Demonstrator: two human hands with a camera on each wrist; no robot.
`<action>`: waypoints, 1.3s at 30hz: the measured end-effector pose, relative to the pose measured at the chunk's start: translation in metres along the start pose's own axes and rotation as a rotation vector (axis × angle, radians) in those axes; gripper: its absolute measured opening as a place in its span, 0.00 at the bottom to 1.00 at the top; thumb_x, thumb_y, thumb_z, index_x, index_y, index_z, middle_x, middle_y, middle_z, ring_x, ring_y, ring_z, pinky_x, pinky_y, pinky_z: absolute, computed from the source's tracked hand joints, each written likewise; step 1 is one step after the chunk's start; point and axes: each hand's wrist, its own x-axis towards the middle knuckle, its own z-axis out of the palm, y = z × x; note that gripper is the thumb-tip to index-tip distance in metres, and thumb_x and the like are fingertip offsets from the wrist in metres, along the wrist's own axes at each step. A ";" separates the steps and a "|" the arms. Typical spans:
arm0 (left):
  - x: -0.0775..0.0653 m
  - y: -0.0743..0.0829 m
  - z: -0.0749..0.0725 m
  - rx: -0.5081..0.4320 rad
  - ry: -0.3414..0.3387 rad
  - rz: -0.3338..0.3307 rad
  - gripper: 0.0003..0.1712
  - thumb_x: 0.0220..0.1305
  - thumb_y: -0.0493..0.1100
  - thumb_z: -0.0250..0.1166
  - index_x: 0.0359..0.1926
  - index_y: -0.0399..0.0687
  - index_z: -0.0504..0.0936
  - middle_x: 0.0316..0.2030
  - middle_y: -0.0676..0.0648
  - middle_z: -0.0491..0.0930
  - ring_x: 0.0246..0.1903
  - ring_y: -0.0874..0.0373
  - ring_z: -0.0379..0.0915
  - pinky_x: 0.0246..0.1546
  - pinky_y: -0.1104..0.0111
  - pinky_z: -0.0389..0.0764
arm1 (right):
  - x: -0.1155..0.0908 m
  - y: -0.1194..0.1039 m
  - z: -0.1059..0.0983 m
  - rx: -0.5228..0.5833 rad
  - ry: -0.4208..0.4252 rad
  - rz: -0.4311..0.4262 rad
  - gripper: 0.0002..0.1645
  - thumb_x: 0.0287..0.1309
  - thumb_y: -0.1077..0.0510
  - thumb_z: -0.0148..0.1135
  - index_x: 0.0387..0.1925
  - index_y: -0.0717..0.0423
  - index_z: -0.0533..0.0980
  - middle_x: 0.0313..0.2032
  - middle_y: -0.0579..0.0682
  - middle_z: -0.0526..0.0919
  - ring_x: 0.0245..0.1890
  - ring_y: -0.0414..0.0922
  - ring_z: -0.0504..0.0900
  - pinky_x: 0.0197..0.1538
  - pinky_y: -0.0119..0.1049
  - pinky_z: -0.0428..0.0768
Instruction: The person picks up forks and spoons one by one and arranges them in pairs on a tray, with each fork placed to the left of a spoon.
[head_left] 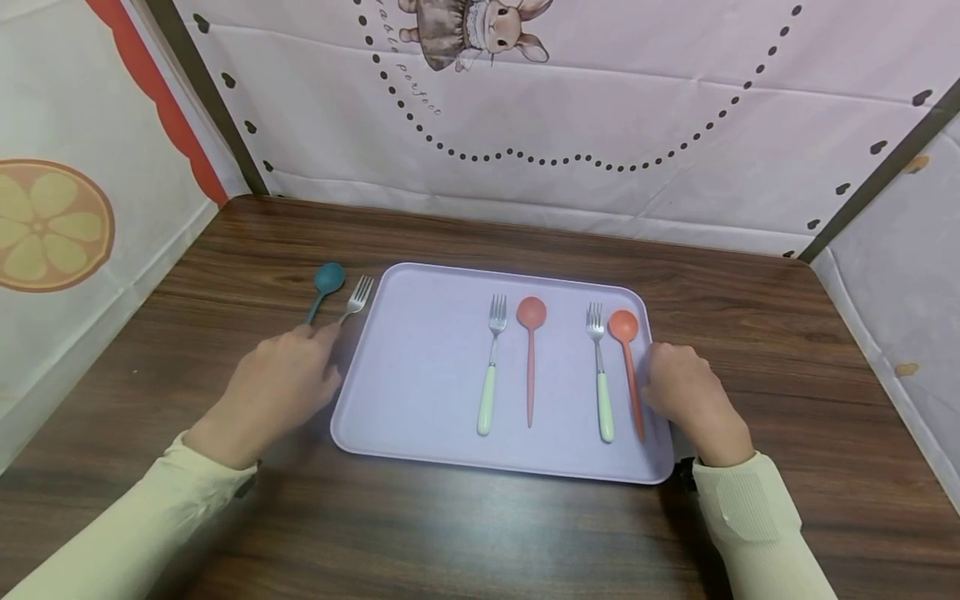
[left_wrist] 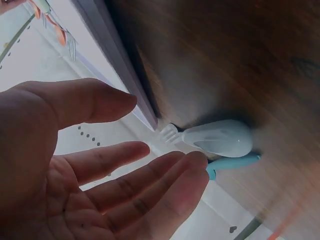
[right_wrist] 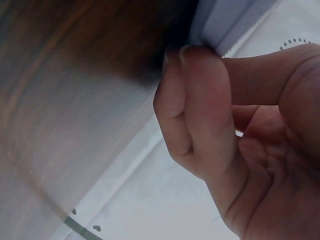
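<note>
My left hand (head_left: 277,383) hovers over the table left of the lilac tray (head_left: 427,350), its fingers relaxed and apart with nothing between them. Close to it lie a teal spoon (head_left: 329,279) and a fork (head_left: 360,294), partly covered by the hand in the head view. The left wrist view shows the fork's pale handle (left_wrist: 222,139) just beyond the fingertips. At the tray's right side, my right hand (head_left: 686,396) pinches the rim (right_wrist: 232,22) between thumb and curled fingers. Nearest to it on the tray is an orange spoon (head_left: 623,327).
Also on the tray lie a green-handled fork (head_left: 604,408) beside the orange spoon, a coral spoon (head_left: 532,313) and another green-handled fork (head_left: 487,400). The dark wooden table (head_left: 480,542) meets printed cloth walls (head_left: 600,108) at the back and sides.
</note>
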 end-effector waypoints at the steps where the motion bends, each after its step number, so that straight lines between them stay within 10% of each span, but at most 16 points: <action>1: 0.000 -0.001 0.000 0.003 0.000 -0.001 0.26 0.46 0.38 0.64 0.48 0.29 0.75 0.22 0.36 0.74 0.18 0.48 0.70 0.14 0.52 0.74 | 0.000 0.000 0.000 -0.001 -0.002 0.002 0.10 0.46 0.67 0.58 0.32 0.71 0.72 0.20 0.57 0.72 0.20 0.51 0.72 0.20 0.44 0.75; 17: -0.003 -0.007 0.002 0.026 -0.029 -0.068 0.06 0.46 0.31 0.58 0.29 0.34 0.72 0.13 0.43 0.66 0.09 0.50 0.62 0.04 0.53 0.65 | 0.000 0.001 0.001 0.002 0.005 -0.009 0.09 0.45 0.67 0.58 0.31 0.70 0.72 0.20 0.57 0.72 0.19 0.51 0.71 0.19 0.44 0.74; 39: -0.002 -0.006 0.003 -0.004 -0.021 -0.071 0.07 0.47 0.28 0.55 0.19 0.37 0.67 0.12 0.43 0.65 0.10 0.47 0.64 0.06 0.51 0.69 | -0.001 0.001 0.001 -0.004 0.016 -0.018 0.10 0.45 0.66 0.58 0.31 0.71 0.71 0.20 0.58 0.72 0.20 0.52 0.72 0.20 0.46 0.75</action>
